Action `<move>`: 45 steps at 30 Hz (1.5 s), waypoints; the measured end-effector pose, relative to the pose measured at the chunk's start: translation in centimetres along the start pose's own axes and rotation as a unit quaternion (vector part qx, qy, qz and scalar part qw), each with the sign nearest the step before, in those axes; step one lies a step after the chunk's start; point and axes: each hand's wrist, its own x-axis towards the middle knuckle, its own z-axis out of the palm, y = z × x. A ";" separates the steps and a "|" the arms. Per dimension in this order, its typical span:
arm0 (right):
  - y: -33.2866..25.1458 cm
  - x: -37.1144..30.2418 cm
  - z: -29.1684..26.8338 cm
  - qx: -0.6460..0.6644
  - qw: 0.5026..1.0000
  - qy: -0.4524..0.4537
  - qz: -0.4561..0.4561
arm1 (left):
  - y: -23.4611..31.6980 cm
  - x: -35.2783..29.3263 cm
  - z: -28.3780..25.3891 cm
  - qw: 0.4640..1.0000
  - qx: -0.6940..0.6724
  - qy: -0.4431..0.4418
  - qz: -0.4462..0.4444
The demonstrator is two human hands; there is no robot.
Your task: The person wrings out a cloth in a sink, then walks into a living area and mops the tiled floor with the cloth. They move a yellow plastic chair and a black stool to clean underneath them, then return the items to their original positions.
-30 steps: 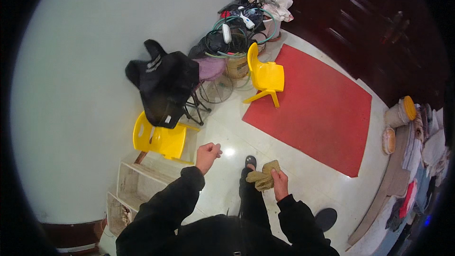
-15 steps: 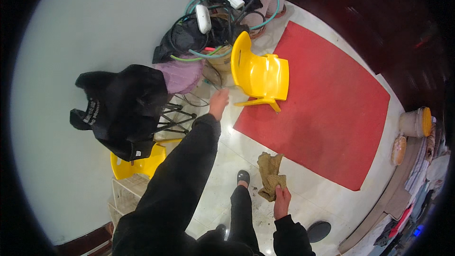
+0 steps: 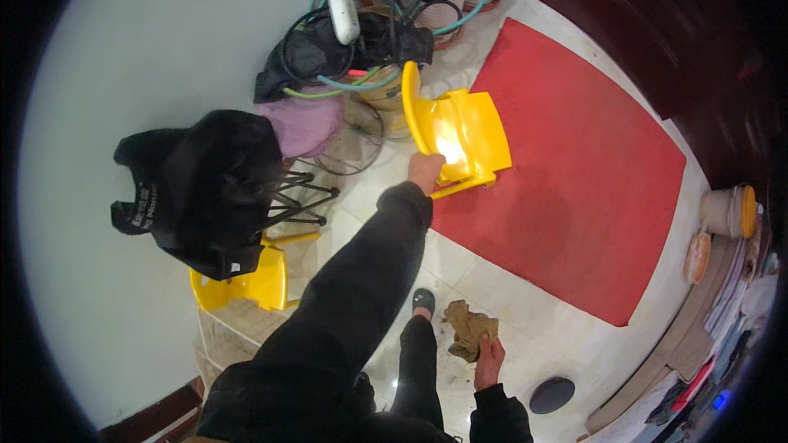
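Note:
A small yellow plastic chair (image 3: 460,135) stands over the left edge of the red mat. My left hand (image 3: 425,171) reaches out to it, with the fingers closed at the near side of its backrest; part of the grip is hidden by the hand itself. My right hand (image 3: 490,361) pinches a crumpled brown cloth (image 3: 469,328) by one side, and the rest of the cloth hangs above the tiled floor.
The red mat (image 3: 566,189) covers much of the floor. Hoses and black bags (image 3: 328,45) are piled by the wall. A black garment (image 3: 217,189) drapes over a folding stand, beside another yellow chair (image 3: 263,283). A dark round object (image 3: 552,395) lies at lower right.
My left hand has moved right, from beside the yellow chair onto it, and the chair has turned slightly. The brown cloth stays in my right hand and is more bunched.

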 end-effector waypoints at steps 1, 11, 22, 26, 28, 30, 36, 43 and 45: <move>-0.1 -0.3 -0.1 -0.018 1.000 -0.007 -0.015 | 0.1 -1.9 -0.2 0.999 0.034 -0.004 -0.029; -4.0 -5.1 -0.3 -0.034 0.998 -0.050 -0.013 | 10.2 -26.9 -16.6 0.932 -0.181 0.079 -0.304; -1.2 -14.6 7.2 -0.130 0.985 -0.115 0.001 | 12.8 -53.7 -40.6 0.908 -0.142 -0.007 -0.393; 1.9 -17.6 13.2 -0.120 0.973 -0.197 0.029 | 11.4 -60.6 -47.6 0.919 -0.143 -0.011 -0.368; 3.1 -18.4 15.9 -0.130 0.965 -0.225 0.040 | 10.2 -62.6 -50.0 0.916 -0.070 -0.037 -0.393; 4.1 -18.6 18.1 -0.185 0.946 -0.262 0.039 | 9.0 -64.0 -51.6 0.934 -0.042 -0.014 -0.354; 5.9 -18.4 23.3 -0.244 0.910 -0.337 0.001 | 4.0 -64.6 -55.0 0.950 -0.015 0.022 -0.310; 6.2 -19.0 25.0 -0.265 0.913 -0.309 0.005 | -2.8 -63.1 -58.4 0.950 -0.061 0.071 -0.297; 7.2 -19.0 25.1 -0.254 0.914 -0.315 0.026 | -5.0 -62.5 -59.0 0.946 -0.127 0.100 -0.281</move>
